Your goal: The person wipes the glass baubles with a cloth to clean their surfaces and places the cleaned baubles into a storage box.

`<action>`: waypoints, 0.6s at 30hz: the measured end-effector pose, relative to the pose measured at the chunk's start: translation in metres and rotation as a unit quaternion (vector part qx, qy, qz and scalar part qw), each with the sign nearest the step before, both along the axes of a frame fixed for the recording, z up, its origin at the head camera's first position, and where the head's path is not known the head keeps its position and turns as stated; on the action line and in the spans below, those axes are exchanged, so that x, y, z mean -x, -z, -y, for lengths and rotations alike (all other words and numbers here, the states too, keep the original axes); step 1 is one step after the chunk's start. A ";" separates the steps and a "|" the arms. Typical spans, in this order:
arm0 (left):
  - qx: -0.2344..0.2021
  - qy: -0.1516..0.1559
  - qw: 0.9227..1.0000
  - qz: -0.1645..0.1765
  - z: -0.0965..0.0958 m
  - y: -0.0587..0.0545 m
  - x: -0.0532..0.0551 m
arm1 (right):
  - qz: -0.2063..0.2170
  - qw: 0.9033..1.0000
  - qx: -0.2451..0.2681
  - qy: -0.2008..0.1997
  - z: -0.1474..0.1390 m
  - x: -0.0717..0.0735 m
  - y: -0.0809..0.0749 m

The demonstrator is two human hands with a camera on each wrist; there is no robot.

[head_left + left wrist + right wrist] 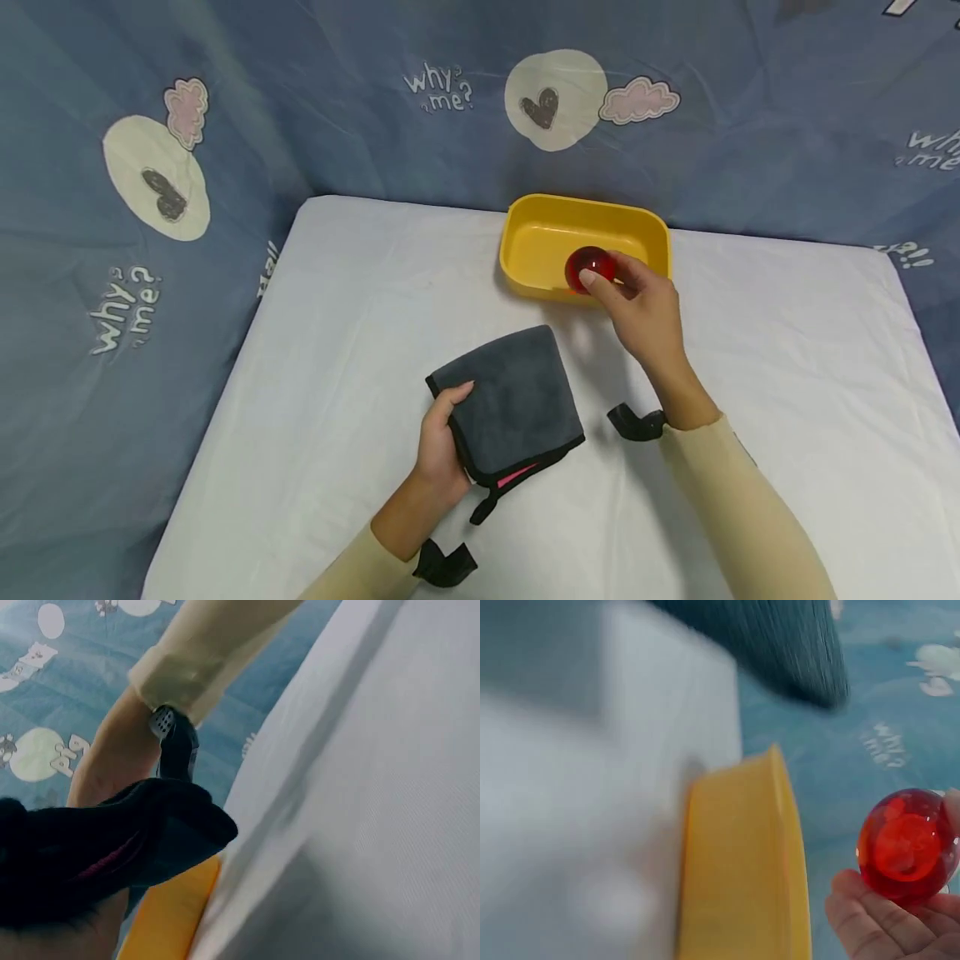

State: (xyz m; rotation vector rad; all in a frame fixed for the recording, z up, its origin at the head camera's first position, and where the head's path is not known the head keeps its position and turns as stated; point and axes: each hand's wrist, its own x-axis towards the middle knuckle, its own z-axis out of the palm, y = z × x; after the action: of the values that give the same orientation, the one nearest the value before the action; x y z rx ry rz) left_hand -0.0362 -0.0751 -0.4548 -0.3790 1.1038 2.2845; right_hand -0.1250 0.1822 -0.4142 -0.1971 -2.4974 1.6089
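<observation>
My right hand (643,304) pinches a clear red ball (589,269) over the near rim of a yellow tray (536,250). In the right wrist view the ball (907,846) sits between the thumb and the fingers, above and to the side of the yellow tray wall (735,862). A folded grey cloth (513,400) with black edging and a pink inner layer is gripped by my left hand (441,446), thumb on top at its left side. The cloth (112,847) looks dark in the left wrist view and covers most of the left fingers.
A white sheet covers the table (360,333). Blue printed fabric (360,142) hangs behind the table's far edge and along its left side. The yellow tray stands at that far edge. Black straps (636,423) stick out at both wrists.
</observation>
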 end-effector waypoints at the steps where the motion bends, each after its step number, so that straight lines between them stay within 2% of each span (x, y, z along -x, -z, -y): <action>1: 0.002 0.002 1.000 -0.002 0.002 0.001 0.000 | -0.003 0.999 -0.037 -0.007 -0.001 0.007 0.000; 5: 0.013 0.011 1.000 0.003 0.010 0.004 0.000 | 0.009 0.989 -0.139 -0.047 -0.004 0.032 -0.001; 9: 0.023 0.010 1.000 0.015 0.018 0.008 -0.002 | 0.028 0.970 -0.224 -0.095 -0.006 0.054 -0.001; 15: 0.027 0.010 0.999 0.028 0.026 0.014 -0.002 | 0.086 0.938 -0.281 -0.183 -0.006 0.071 -0.001; 18: 0.027 0.012 0.999 0.025 0.028 0.016 0.000 | 0.095 0.924 -0.301 -0.217 -0.005 0.079 0.000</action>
State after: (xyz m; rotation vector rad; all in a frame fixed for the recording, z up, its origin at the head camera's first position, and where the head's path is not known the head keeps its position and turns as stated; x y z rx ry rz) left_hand -0.0360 -0.1035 -0.4703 -0.4397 1.1393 2.2156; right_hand -0.2036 0.1870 -0.4140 0.3150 -3.2136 0.8665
